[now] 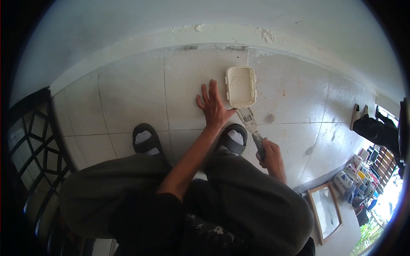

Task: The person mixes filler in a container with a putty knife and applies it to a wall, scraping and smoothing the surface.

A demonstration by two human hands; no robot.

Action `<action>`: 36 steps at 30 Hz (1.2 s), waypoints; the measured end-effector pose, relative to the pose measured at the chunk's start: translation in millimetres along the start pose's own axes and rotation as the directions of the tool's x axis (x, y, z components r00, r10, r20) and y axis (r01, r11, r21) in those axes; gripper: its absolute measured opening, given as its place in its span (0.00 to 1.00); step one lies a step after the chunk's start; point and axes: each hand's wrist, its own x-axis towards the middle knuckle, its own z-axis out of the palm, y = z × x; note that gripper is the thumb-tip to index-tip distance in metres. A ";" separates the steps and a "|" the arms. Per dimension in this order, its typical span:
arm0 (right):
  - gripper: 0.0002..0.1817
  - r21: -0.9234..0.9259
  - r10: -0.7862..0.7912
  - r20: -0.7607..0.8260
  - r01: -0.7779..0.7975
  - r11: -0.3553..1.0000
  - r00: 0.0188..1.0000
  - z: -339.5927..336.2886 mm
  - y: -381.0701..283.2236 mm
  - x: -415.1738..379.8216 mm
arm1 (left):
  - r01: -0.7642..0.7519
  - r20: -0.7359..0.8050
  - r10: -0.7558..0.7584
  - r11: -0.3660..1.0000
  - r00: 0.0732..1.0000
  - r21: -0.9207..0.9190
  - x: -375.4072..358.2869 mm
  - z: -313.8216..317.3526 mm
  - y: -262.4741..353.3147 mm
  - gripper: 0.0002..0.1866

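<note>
1. A white rectangular tub [241, 87] is seen standing on the tiled floor [132, 98], close to the foot of the white wall [128, 25]; it serves here as the landmark.
2. The tub is open at the top, and its inside is coated with pale filler.
3. The left hand [213, 106] is laid on the floor just to the left of the tub, fingers spread and pointing toward the wall; nothing is grasped by it, and its thumb is reached toward the tub's near left corner, though contact cannot be told.
4. A putty knife [251, 128] is gripped by the right hand [270, 155], which is clenched round the dark handle, below and slightly right of the tub.
5. The knife's smeared blade is pointed up toward the tub, its tip just below the tub's near edge; whether it touches cannot be told.
6. Two dark sandals worn over white socks are planted on the floor below the tub: the left sandal [146, 138] well to its lower left, the right sandal [232, 138] directly beneath it, between the two hands.
7. Bent knees in olive trousers [256, 200] are seen further below the tub, filling the lower view.
8. A dark lattice panel [25, 145] is set far to the tub's left.
9. A framed panel [325, 210] and a cluster of small boxes [354, 179] are found far to the tub's lower right.
</note>
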 end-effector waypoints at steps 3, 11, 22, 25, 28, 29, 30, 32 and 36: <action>0.24 -0.073 -0.080 -0.058 0.075 0.995 0.995 -4.5 -1.8 -4.7 | -0.092 0.001 0.093 0.993 0.996 -0.071 -4.2 -9.4 -5.9 0.64; 0.15 -0.670 -0.660 -0.215 0.383 0.636 0.720 1.3 -54.4 -10.1 | 0.139 0.112 -0.092 0.815 0.989 -0.562 2.4 -23.9 1.1 0.30; 0.13 -0.772 -0.706 -0.180 0.346 0.532 0.684 2.0 -52.6 -11.0 | 0.384 0.313 -0.251 0.771 0.916 -0.509 38.4 -40.0 13.7 0.24; 0.13 -0.769 -0.729 -0.197 0.357 0.530 0.656 1.9 -42.2 -8.1 | 0.403 0.301 -0.283 0.769 0.911 -0.496 37.2 -38.8 15.2 0.24; 0.13 -0.752 -0.738 -0.218 0.371 0.544 0.639 2.0 -41.0 -9.0 | 0.423 0.309 -0.303 0.767 0.901 -0.482 31.9 -41.3 18.1 0.23; 0.13 -0.752 -0.738 -0.219 0.371 0.544 0.638 1.5 -40.3 -9.0 | 0.435 0.330 -0.307 0.778 0.893 -0.452 28.8 -44.4 19.9 0.23; 0.13 -0.753 -0.729 -0.227 0.358 0.552 0.646 1.1 -39.7 -7.9 | 0.435 0.330 -0.307 0.779 0.893 -0.452 23.5 -43.0 20.2 0.23; 0.13 -0.755 -0.720 -0.233 0.346 0.558 0.654 0.8 -37.9 -4.7 | 0.424 0.297 -0.310 0.752 0.903 -0.505 11.1 -32.0 16.9 0.23; 0.12 -0.810 -0.794 -0.188 0.366 0.459 0.578 -1.8 -35.0 0.1 | 0.593 0.521 -0.313 0.590 0.794 -0.548 3.8 -23.0 13.2 0.23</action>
